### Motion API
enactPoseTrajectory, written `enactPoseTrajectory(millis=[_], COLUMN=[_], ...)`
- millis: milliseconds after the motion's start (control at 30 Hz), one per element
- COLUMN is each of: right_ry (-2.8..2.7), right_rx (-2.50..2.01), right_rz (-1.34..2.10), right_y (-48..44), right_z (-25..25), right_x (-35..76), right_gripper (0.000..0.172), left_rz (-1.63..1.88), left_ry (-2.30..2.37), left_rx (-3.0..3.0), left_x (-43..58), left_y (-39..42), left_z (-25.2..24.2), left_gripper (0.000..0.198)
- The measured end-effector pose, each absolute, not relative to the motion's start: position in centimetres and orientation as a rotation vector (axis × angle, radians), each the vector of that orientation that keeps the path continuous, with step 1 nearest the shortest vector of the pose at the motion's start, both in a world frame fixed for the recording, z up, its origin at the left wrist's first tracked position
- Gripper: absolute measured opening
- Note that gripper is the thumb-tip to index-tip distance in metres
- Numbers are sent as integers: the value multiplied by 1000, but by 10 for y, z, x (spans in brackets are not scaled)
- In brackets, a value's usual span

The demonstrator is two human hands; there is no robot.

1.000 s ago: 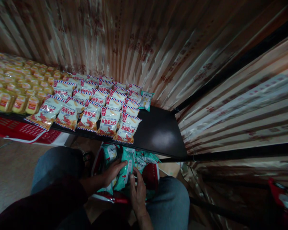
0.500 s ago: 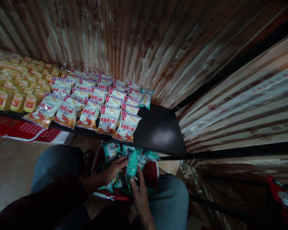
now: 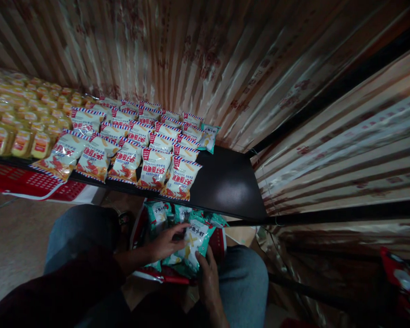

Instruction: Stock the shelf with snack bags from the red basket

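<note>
My left hand (image 3: pixel 164 244) and my right hand (image 3: pixel 208 278) both hold a teal and white snack packet (image 3: pixel 193 241) face up over a red basket (image 3: pixel 220 243) that sits between my knees. The left fingers pinch its upper left edge and the right thumb presses its lower corner. More teal packets (image 3: pixel 157 214) lie in the basket under it. Above, a black shelf (image 3: pixel 225 182) carries rows of white, red and blue snack packets (image 3: pixel 153 168), with one teal packet (image 3: pixel 209 136) at the back.
Yellow packets (image 3: pixel 20 132) fill the shelf's left part. A red basket (image 3: pixel 27 184) lies on the floor at left. Striped, shiny sheeting (image 3: pixel 328 136) covers the back and right side. The shelf's right end is bare. My jeans-clad knees (image 3: pixel 78 228) flank the basket.
The teal packet, held on edge before, has turned flat with its printed face up, and my right hand has slid lower to its bottom corner.
</note>
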State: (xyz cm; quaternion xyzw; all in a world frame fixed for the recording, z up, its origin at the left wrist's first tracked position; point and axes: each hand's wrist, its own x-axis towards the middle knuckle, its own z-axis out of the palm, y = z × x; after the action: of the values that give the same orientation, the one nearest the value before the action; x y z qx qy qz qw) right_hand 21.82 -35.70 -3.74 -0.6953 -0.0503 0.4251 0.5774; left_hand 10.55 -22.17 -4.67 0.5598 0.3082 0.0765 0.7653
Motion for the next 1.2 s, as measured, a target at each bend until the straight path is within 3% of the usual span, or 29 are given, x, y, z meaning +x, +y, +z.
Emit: enactPoseTrajectory(millis=[167,333,600,867,1200], right_ry=[-86,-234,-374,-371,-346], right_rx=[-1657,-1757,-1895,-1843,-1879], right_rz=[856,742,556,509,429], right_y=[-365,-368,-361,-354,-326], right_z=[-53,-57,-56,-49,-31], right_x=[218,217,219,228,255], right_gripper=[67,61,67,59,69], left_rz=[172,239,348,505,676], left_ry=[603,612,611,570,560], left_rx=[1420,1489,1702,1900,1955], left_x=[104,107,110,121,145], left_y=[-229,-232,-235,-237,-227], left_z=[-40,-40,-27,-16,-7], left_gripper=[70,66,60,47,43])
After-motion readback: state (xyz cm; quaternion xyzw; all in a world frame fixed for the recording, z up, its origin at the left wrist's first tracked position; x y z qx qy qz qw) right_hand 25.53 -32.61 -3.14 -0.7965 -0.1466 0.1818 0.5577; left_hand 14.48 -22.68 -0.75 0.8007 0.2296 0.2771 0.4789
